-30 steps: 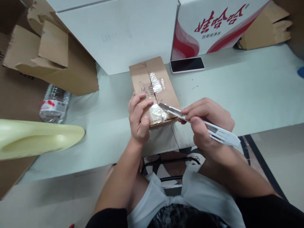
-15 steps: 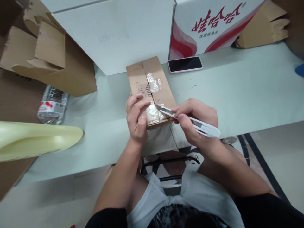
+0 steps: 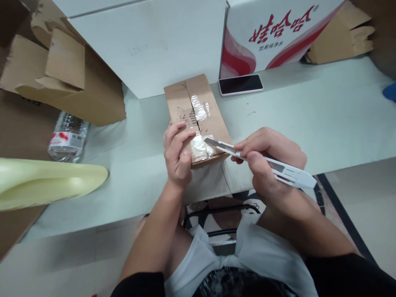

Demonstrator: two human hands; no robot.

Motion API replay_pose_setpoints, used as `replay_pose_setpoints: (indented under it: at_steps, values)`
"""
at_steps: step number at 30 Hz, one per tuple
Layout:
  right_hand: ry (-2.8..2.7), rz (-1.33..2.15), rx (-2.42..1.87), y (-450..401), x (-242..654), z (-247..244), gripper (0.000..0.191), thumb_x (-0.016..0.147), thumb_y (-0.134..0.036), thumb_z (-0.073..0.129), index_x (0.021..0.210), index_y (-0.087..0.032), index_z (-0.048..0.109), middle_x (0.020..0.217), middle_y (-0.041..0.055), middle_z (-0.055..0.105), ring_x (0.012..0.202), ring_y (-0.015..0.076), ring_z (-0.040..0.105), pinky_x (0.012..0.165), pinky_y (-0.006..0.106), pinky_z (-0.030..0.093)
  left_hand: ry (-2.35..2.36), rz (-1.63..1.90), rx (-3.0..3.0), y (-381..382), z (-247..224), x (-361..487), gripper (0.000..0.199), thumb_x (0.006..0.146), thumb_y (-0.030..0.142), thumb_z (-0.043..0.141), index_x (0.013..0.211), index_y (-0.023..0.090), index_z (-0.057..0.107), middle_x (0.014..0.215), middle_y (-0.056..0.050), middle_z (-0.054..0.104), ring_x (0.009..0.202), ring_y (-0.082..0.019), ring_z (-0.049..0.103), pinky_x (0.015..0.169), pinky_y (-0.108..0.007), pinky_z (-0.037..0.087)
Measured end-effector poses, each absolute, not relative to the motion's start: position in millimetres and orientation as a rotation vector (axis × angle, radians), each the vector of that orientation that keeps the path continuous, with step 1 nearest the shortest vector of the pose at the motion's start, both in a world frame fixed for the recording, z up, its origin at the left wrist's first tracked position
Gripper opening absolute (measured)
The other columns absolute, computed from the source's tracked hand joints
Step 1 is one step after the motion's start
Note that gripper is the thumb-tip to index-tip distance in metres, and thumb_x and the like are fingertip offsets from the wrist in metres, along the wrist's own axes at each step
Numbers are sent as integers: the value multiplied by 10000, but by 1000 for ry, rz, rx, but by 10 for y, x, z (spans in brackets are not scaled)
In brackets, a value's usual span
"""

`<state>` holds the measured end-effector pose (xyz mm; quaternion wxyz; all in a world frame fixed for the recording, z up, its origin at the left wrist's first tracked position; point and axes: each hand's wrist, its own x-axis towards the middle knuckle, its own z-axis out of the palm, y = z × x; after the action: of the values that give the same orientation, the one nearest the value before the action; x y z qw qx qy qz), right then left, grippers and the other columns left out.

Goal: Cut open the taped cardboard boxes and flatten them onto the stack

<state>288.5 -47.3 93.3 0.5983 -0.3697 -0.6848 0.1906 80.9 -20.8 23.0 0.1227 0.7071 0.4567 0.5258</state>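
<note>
A small brown cardboard box (image 3: pixel 213 123) lies on the table with clear tape across its top seam. The seam shows a dark slit near the middle. My left hand (image 3: pixel 178 152) grips the box's left side, fingers on the top and thumb at the near corner. In my right hand (image 3: pixel 269 156) is a white utility knife (image 3: pixel 291 175), held between thumb and fingers. Its blade is out, with the tip over the taped near end of the box; whether it touches the tape I cannot tell.
Behind the box stand a white carton (image 3: pixel 148 49) and a red-and-white printed carton (image 3: pixel 262 45). A phone (image 3: pixel 240 84) lies before them. To the left are an open cardboard box (image 3: pixel 102 90), a water bottle (image 3: pixel 68 136) and a pale yellow object (image 3: pixel 77 181).
My right hand has moved right, toward me, with the utility knife, and the blade has shifted slightly right, away from the slit. My left hand and the box stay in place.
</note>
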Motion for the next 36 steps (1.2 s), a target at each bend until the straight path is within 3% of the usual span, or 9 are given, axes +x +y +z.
replay_pose_setpoints:
  at_steps: [17, 26, 36]
  values:
    - [-1639, 517, -901, -454, 2886, 926, 224, 971, -247, 591, 749, -228, 616, 721, 3, 711, 668, 144, 688, 619, 302, 535, 1395, 1483, 2086, -203, 238, 794, 513, 999, 597, 351, 1194, 265, 691, 1365, -90, 621, 1356, -325, 549, 1237, -548, 383]
    - [-1580, 505, -893, -506, 2907, 956, 266, 971, -269, 588, 709, -225, 598, 662, 0, 666, 652, 155, 679, 598, 314, 529, 1381, 1501, 2092, -191, 225, 789, 485, 996, 571, 362, 1187, 270, 691, 1370, -83, 618, 1356, -321, 551, 1239, -550, 383]
    - [-1732, 612, -947, -451, 2890, 952, 213, 968, -229, 573, 759, -214, 611, 726, 4, 697, 679, 134, 667, 636, 289, 504, 1358, 1521, 2067, -207, 237, 799, 450, 997, 521, 391, 1180, 251, 700, 1376, -86, 615, 1354, -319, 553, 1236, -529, 382]
